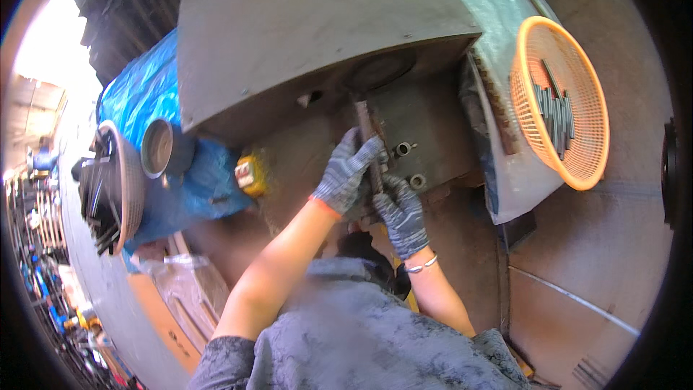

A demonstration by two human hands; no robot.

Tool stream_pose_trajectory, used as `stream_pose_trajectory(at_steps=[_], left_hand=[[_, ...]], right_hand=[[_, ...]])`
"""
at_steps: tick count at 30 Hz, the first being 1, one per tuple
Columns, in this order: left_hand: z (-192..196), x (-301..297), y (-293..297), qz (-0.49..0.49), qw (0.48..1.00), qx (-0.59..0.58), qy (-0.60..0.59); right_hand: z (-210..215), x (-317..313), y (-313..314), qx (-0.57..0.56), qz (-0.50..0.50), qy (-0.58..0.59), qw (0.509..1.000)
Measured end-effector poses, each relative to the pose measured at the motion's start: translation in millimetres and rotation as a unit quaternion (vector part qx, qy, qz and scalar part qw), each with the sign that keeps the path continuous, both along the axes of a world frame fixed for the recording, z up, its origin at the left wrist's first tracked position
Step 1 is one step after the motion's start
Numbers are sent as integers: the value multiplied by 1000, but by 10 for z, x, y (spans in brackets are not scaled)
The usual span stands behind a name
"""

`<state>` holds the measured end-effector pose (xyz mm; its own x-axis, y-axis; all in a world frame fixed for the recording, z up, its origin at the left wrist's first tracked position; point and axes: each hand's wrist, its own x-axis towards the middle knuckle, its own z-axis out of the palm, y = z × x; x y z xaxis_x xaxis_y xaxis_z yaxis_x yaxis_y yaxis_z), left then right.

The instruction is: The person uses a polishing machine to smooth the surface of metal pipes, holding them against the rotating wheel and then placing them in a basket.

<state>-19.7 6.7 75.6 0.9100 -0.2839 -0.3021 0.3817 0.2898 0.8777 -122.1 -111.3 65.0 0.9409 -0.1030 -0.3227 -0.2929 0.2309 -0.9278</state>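
Between gloved hands (345, 175) (403, 218), bar (366, 121) partly hidden.

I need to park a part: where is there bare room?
The grey housing top between blue sheeting and translucent sheet looks bare, slope unclear. So does the patch between the two round parts and that sheet. Crowded: around left hand, right hand and bar; farther left, yellow object, metal cup, basket.
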Motion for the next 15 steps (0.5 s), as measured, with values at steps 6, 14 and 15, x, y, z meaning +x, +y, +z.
stream_pose_trajectory(at_steps=[6,14,15], left_hand=[[321,83,82,42,996,3,-84],[600,-103,-24,-228,616,458,-599],[617,-117,-17,-232,602,488,-589]], right_hand=[[-37,-148,-178,81,27,-9,996],[320,-89,-422,-181,-44,-125,974],[437,-80,-383,-156,-37,-66,985]])
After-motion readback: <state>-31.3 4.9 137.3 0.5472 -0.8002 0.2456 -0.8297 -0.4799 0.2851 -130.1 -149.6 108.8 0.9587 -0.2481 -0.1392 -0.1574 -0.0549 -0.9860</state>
